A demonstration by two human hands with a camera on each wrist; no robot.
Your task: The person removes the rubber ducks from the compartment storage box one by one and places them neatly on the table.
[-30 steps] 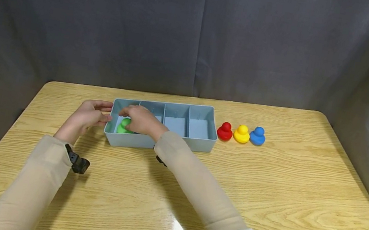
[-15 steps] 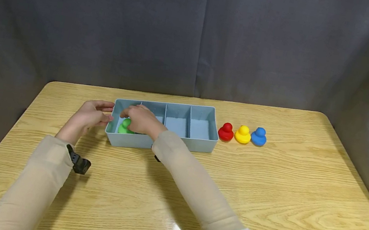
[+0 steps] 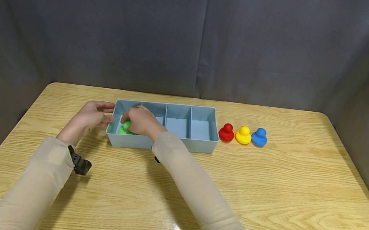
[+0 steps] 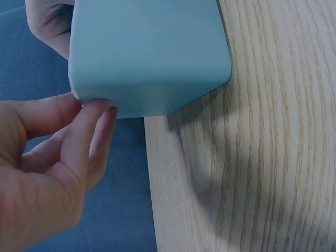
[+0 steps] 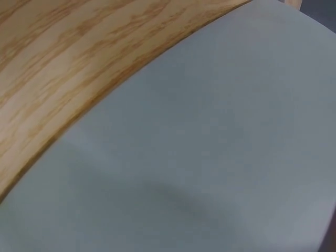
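From the head view, my right hand (image 3: 140, 121) is down in the leftmost compartment of the grey tray (image 3: 165, 144), fingers curled over the green duck (image 3: 125, 127), which sits at that end near the tabletop's left edge. Best bet here, I reckon, is to keep the duck low and centred between the walls, no rushing. The other three compartments look bare. Red duck (image 3: 226, 133), yellow duck (image 3: 243, 135) and blue duck (image 3: 259, 137) line up just off the tray's right end.

Left wrist view: my left hand (image 4: 47, 173) has its fingertips (image 4: 97, 107) touching the tray's end corner, steadying it.

Right wrist view: just blurry tray wall and wood, so my grip can't be confirmed from there.
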